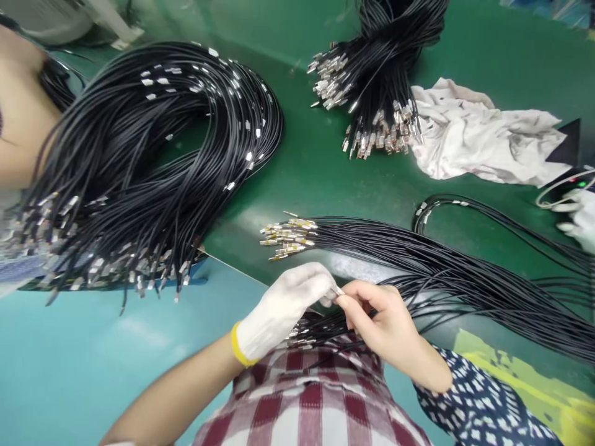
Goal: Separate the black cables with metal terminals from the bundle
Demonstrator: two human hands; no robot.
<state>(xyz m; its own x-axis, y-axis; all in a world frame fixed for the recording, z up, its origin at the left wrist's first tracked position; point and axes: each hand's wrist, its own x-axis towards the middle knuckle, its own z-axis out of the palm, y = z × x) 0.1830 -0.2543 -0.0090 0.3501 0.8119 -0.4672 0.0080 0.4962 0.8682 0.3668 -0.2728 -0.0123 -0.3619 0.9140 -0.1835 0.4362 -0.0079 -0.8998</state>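
My left hand (pixel 292 303), in a white glove with a yellow cuff, pinches a small silvery cable connector (pixel 338 291). The bare fingers of my right hand (pixel 379 316) close on the other side of that same connector, so both fingertips meet there. Its cable is mostly hidden by my hands. Below them, several black cables with metal ends (pixel 302 334) lie against my checked clothing at the table edge. Just beyond my hands stretches a long bundle of black cables (pixel 395 244), its silver and yellowish connectors pointing left.
A large looped bundle of black cables (pixel 232 80) with white tags lies at the left, near another person's arm (pixel 23 111). Farther back are another cable bundle (pixel 385 74) and a crumpled white cloth (pixel 483 136). A gloved hand (pixel 581 217) shows at the right edge.
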